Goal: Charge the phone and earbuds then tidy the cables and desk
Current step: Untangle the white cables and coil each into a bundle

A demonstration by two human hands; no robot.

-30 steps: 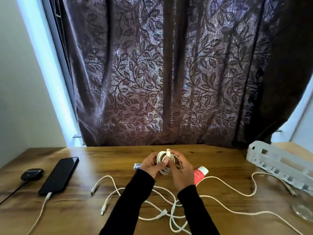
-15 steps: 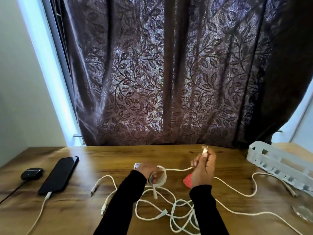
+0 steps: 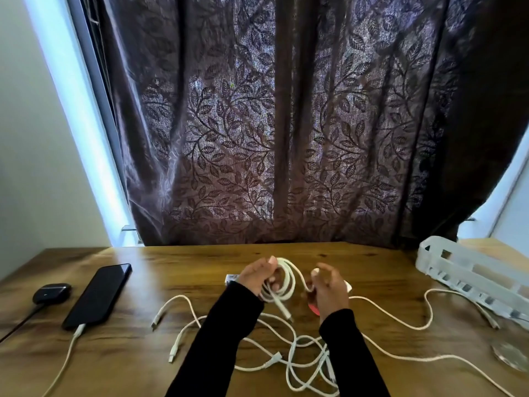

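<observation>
My left hand (image 3: 259,277) grips a coil of white cable (image 3: 284,282) held above the wooden desk (image 3: 186,259), one plug end hanging down from the coil. My right hand (image 3: 327,287) pinches the same cable's free end just right of the coil. More white cables (image 3: 300,356) lie tangled on the desk in front of me. At the left lies a black phone (image 3: 98,295) with a white cable plugged into its near end. A black earbuds case (image 3: 51,293) with a dark cable sits left of the phone.
A white plastic slotted tray (image 3: 469,275) stands at the right. A red-and-white tube (image 3: 315,309) lies partly hidden under my right hand. A small white-and-blue item (image 3: 230,279) sits behind my left wrist. A round glass object (image 3: 512,356) lies at the right edge. A dark curtain hangs behind.
My right hand came back down toward the coil with the cable end, laying another loop on. My left hand rose a little with the coil.
</observation>
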